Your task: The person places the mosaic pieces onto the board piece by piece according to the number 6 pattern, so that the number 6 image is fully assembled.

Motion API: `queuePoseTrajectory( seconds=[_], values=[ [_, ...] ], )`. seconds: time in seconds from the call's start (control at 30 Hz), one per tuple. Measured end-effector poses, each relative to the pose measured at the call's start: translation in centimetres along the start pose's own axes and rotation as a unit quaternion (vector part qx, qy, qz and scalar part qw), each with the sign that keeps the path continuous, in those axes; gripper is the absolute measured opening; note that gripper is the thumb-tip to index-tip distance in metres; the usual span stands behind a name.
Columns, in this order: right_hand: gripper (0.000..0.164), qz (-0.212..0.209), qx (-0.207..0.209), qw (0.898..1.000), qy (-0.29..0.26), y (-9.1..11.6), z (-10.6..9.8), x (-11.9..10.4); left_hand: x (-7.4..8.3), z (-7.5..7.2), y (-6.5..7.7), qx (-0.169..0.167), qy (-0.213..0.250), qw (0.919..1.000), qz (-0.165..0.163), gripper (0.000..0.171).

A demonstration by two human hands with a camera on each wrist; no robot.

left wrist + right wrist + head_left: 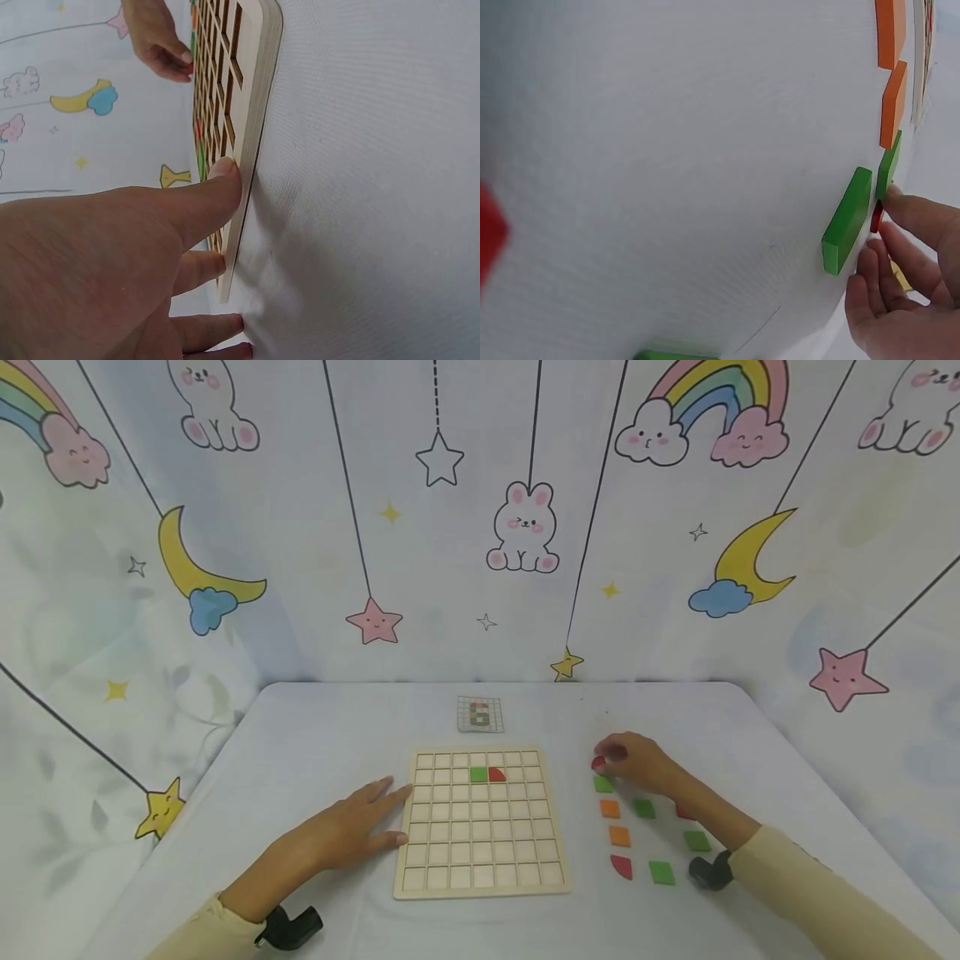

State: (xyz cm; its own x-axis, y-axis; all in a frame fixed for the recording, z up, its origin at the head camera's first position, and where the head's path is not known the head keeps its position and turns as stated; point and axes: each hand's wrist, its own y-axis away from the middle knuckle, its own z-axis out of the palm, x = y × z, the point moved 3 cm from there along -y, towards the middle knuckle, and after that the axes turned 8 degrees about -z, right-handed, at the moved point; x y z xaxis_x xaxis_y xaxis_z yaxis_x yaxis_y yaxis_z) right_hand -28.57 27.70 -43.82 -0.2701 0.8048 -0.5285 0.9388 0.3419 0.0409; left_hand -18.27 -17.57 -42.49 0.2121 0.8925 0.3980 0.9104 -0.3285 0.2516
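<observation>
A wooden grid board lies flat in the middle of the table, with a green square tile and a red quarter-circle tile side by side in its second row. At the board's left edge, my left hand has its fingers spread; thumb and fingertips touch the rim, as the left wrist view shows too. My right hand pinches a red tile between thumb and fingers at the far end of the loose tiles. Right below it lies a green square tile.
Loose tiles lie right of the board: orange squares, several green squares, a red quarter-circle and a red piece partly under the right wrist. Behind the board is a small pattern card. A printed curtain hangs beyond the table.
</observation>
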Motion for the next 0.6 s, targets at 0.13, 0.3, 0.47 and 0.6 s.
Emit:
queuePoseTrajectory(
  seconds=[0.13, 0.3, 0.47, 0.6],
  values=[
    [0.026, -0.016, 0.001, 1.000, 0.003, 0.1, 0.0, 0.0, 0.0, 0.0, 0.0, 0.001, 0.000, 1.0000, 0.000, 0.075],
    [0.021, -0.034, 0.006, 0.999, 0.014, 0.0, -0.1, -0.2, 0.0, 0.0, -0.1, 0.004, -0.003, 1.0000, 0.000, 0.075],
    [0.019, -0.045, 0.008, 0.999, 0.014, 0.2, -0.2, -0.5, 0.0, 0.0, -0.1, 0.001, -0.001, 1.0000, -0.002, 0.075],
    [0.019, -0.049, 0.008, 0.999, 0.013, 0.3, -0.2, -1.1, 0.0, 0.1, -0.1, 0.001, 0.001, 1.0000, -0.002, 0.075]
  ],
)
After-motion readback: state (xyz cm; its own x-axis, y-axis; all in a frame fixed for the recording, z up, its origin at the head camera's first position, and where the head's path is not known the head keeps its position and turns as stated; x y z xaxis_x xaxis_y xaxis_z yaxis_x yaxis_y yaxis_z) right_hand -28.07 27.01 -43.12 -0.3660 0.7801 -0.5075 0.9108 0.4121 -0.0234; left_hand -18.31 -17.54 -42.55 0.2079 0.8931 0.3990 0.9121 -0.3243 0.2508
